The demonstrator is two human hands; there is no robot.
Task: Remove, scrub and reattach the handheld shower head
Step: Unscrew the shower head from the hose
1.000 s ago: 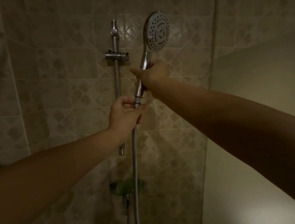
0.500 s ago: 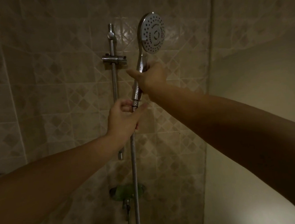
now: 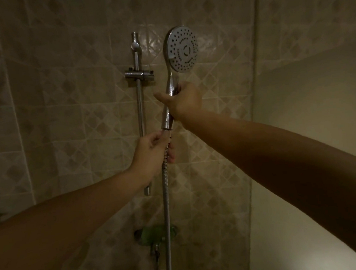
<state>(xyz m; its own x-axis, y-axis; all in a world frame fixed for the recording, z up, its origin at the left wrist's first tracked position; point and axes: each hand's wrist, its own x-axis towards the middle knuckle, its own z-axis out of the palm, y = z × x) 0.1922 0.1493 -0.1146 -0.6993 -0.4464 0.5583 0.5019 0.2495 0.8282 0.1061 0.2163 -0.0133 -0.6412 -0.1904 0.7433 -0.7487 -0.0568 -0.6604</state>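
The right grip [image 3: 183, 101] clasped the shower head [image 3: 182, 49] by its handle while the left grip [image 3: 153, 153] pinched the hose [image 3: 166, 199] nut, which probably wanted square, steady turning.

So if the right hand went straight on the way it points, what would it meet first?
The right hand would probably meet the slide rail below its bracket; depth unclear, maybe the tiled wall.

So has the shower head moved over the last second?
No, not noticeably. The shower head stays just right of the rail bracket, its face slightly above it; both drift together in frame, so that is the camera.
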